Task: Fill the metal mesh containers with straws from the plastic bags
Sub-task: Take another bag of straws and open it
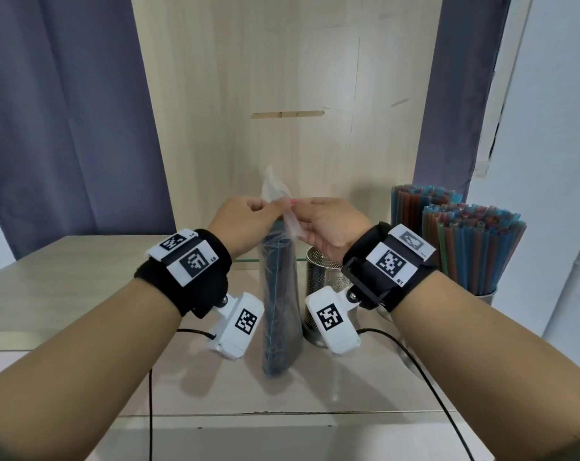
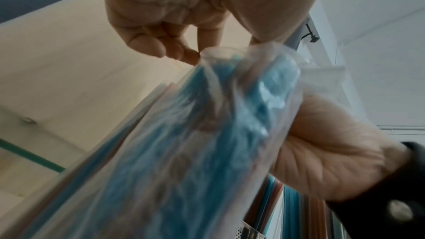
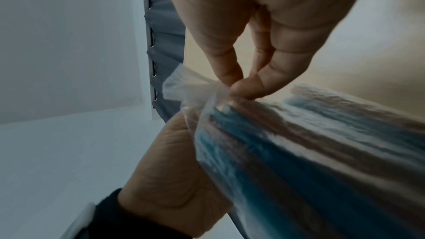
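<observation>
A clear plastic bag [image 1: 280,304] packed with dark blue and brown straws stands upright on the counter in the middle. My left hand [image 1: 258,207] pinches the loose plastic at its top from the left, and my right hand [image 1: 301,212] pinches the same top from the right. The left wrist view shows my left hand [image 2: 220,46] on the bag's mouth [image 2: 230,55]. In the right wrist view, thumb and forefinger of my right hand [image 3: 236,84] squeeze the crumpled plastic [image 3: 190,86]. An empty metal mesh container [image 1: 325,281] stands just right of the bag, partly behind my right wrist.
Two metal containers full of coloured straws [image 1: 475,247] stand at the back right of the counter [image 1: 65,294]. A light wooden panel [image 1: 282,78] rises behind, with blue curtains on both sides. Black cables [image 1: 431,387] trail over the counter's front edge.
</observation>
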`<state>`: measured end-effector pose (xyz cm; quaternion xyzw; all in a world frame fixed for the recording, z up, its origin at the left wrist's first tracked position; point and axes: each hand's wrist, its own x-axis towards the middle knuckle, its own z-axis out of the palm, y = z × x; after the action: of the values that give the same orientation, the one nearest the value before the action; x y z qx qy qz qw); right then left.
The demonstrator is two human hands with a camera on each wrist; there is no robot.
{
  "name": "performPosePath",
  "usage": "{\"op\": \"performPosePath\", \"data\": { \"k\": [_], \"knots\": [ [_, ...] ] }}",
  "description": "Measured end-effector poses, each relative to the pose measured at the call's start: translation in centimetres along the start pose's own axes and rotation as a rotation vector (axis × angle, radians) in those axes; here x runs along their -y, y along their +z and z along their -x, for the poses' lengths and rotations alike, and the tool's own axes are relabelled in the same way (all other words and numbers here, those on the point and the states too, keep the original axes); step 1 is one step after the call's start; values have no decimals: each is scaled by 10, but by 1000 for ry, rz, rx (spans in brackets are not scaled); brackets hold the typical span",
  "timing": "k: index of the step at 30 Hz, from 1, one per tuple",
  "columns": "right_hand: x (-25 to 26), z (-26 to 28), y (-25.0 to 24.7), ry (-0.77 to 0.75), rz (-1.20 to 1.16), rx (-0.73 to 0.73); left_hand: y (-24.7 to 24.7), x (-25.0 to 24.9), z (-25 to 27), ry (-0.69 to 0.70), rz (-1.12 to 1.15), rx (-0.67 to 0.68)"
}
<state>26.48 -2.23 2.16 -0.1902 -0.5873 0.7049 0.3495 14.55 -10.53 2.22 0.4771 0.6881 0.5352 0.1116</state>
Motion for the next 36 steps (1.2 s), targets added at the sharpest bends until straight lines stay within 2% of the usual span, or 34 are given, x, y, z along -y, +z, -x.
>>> {"op": "performPosePath", "data": {
  "k": [6, 10, 15, 18, 21, 24, 26, 32, 36],
  "knots": [
    [-2, 7, -3, -77, 108, 20, -11, -7, 3, -28, -51, 64],
    [0, 10, -4, -134, 181, -4, -7, -3, 7, 30, -41, 79],
    [-1, 4, -6, -317, 528, -135, -2, 4, 7, 67, 26, 73],
    [-1, 2, -8, -403, 655, -155, 1, 6, 6, 78, 81, 44],
    [-3, 0, -11, -388, 602, -137, 2, 8, 5, 35, 167, 36],
    [-6, -1, -10, -350, 508, -108, 3, 6, 4, -67, 261, 61],
    [-6, 0, -10, -379, 486, -99, 1, 3, 4, -122, 282, 92],
    [-10, 0, -10, -465, 509, -81, -7, -6, 0, -142, 177, 135],
    [-14, -3, -6, -493, 544, -116, -5, -5, -1, -103, 82, 32]
  ]
}}
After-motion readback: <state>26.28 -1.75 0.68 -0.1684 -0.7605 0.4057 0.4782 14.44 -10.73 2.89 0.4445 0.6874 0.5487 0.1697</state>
